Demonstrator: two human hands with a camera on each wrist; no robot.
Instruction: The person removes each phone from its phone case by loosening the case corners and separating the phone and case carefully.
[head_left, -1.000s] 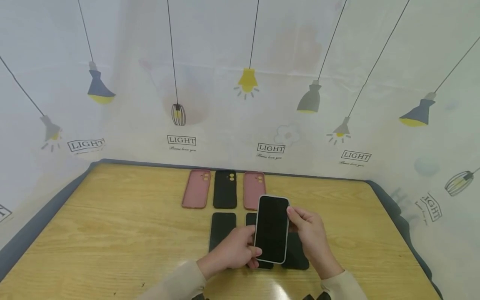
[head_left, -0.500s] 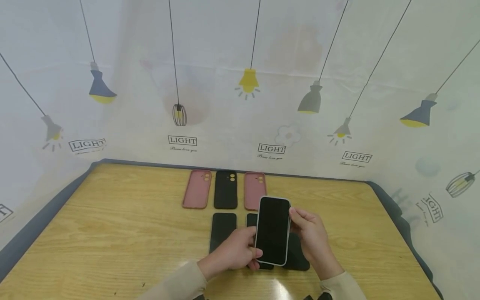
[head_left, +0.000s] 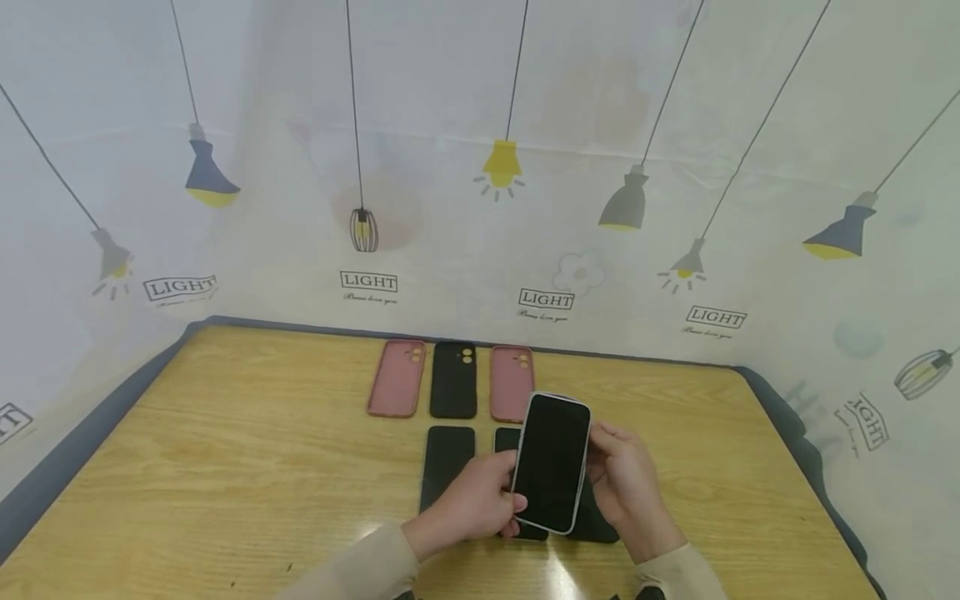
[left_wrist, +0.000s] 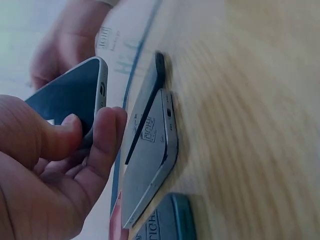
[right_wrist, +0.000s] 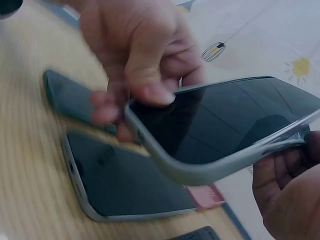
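Note:
A black-screened smartphone (head_left: 553, 462) is held up over the table, screen toward me, in a pale grey phone case (right_wrist: 192, 172). My left hand (head_left: 480, 500) grips its lower left corner, thumb bent over the screen and fingers beneath. My right hand (head_left: 630, 483) holds the right side of the case, fingers curled behind it. In the right wrist view, the case rim stands away from the phone's side near the right fingers (right_wrist: 280, 170). Below lie a dark phone (head_left: 447, 467), a silver-edged phone (left_wrist: 150, 155) partly covered, and another dark phone (head_left: 596, 521) at the right.
At the table's far edge lie a pink phone case (head_left: 397, 379), a black phone case (head_left: 453, 379) and a second pink case (head_left: 512, 383). The wooden table (head_left: 247, 450) is enclosed behind by a lamp-printed cloth (head_left: 435, 183).
The phone has shifted slightly right and turned a little clockwise. My right thumb has moved from the phone's upper right corner to its side edge. My left hand keeps its grip.

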